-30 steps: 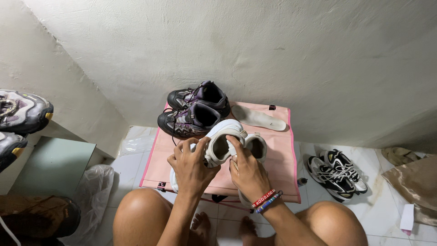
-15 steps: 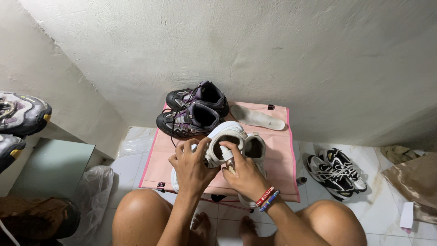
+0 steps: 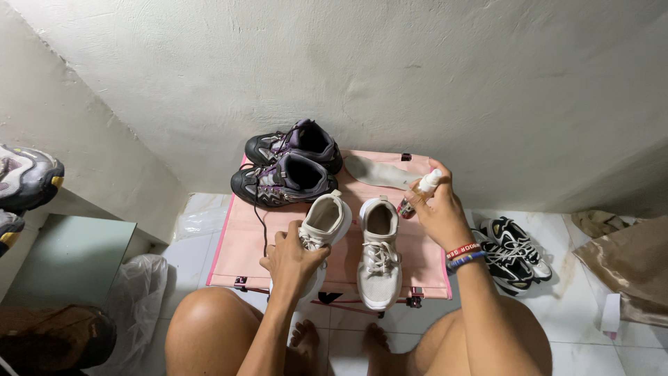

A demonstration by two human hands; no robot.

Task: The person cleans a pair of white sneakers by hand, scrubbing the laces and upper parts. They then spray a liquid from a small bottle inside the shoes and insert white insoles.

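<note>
- Left hand (image 3: 296, 261) at six o'clock, fingers closed around the left white sneaker (image 3: 321, 233), tilting it off the pink table (image 3: 236, 254)
- Right white sneaker (image 3: 380, 254) lies flat just beside, toward four o'clock
- Right hand (image 3: 438, 209) at three o'clock, curled around a small spray bottle (image 3: 419, 193)
- Dark sneakers (image 3: 289, 167) at twelve o'clock; pale insole (image 3: 376, 172) at one o'clock

Seen from above, the person's left hand (image 3: 296, 259) reaches forward toward twelve o'clock, fingers curled closed in a grip, forearm running back toward six. The right hand (image 3: 440, 209) is raised toward one o'clock, fingers wrapped shut, wrist wearing bands. Bare knees spread below.
</note>
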